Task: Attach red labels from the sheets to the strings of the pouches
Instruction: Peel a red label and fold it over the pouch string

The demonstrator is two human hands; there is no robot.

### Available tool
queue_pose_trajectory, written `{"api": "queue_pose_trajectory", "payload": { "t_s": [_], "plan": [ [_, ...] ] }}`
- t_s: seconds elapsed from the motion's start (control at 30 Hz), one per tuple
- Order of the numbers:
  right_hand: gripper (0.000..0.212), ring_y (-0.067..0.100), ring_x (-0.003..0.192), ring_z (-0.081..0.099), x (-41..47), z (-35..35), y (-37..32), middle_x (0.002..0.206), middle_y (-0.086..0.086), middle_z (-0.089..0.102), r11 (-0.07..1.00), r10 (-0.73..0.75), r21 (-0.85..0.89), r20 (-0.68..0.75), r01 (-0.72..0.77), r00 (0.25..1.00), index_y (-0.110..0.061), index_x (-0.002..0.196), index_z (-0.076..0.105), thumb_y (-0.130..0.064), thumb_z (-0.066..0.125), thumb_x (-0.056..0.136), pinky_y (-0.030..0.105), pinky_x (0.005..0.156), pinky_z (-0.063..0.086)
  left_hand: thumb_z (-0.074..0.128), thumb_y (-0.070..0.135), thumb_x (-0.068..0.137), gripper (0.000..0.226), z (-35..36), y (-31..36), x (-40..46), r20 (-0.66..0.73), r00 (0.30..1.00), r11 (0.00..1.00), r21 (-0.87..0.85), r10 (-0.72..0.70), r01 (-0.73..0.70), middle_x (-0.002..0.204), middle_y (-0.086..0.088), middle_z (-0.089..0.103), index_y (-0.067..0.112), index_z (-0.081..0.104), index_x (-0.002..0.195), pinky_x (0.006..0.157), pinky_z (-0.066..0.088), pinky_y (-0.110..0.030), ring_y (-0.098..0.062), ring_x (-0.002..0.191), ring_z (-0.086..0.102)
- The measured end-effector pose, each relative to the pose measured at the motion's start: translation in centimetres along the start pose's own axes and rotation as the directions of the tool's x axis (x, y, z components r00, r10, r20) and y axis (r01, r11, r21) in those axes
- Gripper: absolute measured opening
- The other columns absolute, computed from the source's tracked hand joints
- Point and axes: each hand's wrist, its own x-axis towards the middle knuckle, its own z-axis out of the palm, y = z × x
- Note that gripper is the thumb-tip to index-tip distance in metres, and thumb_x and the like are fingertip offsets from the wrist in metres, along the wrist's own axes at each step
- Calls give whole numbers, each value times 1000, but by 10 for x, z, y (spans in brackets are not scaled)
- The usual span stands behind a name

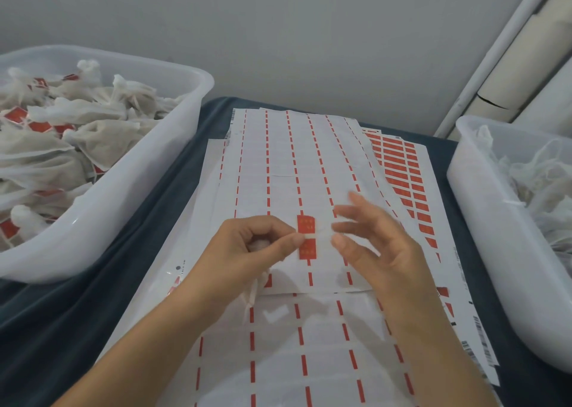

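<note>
Head view: left hand [257,245] pinches a two-panel red label [306,236]; right hand [371,239] is spread, blurred.

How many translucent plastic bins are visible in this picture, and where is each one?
2. One translucent plastic bin stands at the left, full of white mesh pouches, some with red labels. The other bin stands at the right, partly cut off by the frame edge.

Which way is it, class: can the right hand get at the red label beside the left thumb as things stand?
Probably yes. The right hand hovers open just beside the red label, with nothing between them; only the left hand pinches its other edge.
</note>
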Motion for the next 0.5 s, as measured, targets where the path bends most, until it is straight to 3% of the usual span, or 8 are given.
{"api": "queue_pose_trajectory", "payload": {
  "t_s": [0.17,0.23,0.4,0.5],
  "plan": [
    [17,0,78,66,-5,10,2,80,-19,70,999,38,13,47,-39,998,-36,82,67,-39,66,65,3,62,46,62,50,58,21,4,2,-1,30,1000,1000,-13,-11,11,61,15,64,33,73,64,59,42,-4,4,63,58],
    [16,4,74,67,-5,10,1,78,-16,71,996,60,69,30,-62,998,-34,76,71,-42,66,62,4,61,47,62,48,58,21,4,2,-3,41,999,1000,-22,-16,16,61,14,64,31,73,63,59,42,-5,4,62,58],
    [26,8,75,69,-5,9,1,77,-11,72,991,88,105,8,-88,996,-35,82,71,-48,64,60,9,64,50,62,44,60,16,6,3,-3,40,999,999,-28,-25,26,60,15,64,32,72,60,58,42,-4,5,62,58],
    [20,7,69,68,-5,10,2,73,-10,72,989,98,115,-30,-93,995,-28,70,73,-44,65,60,6,59,48,62,43,61,18,6,1,-3,13,1000,999,-49,-15,16,57,15,63,29,72,58,58,41,-2,6,62,58]
  ]
}}
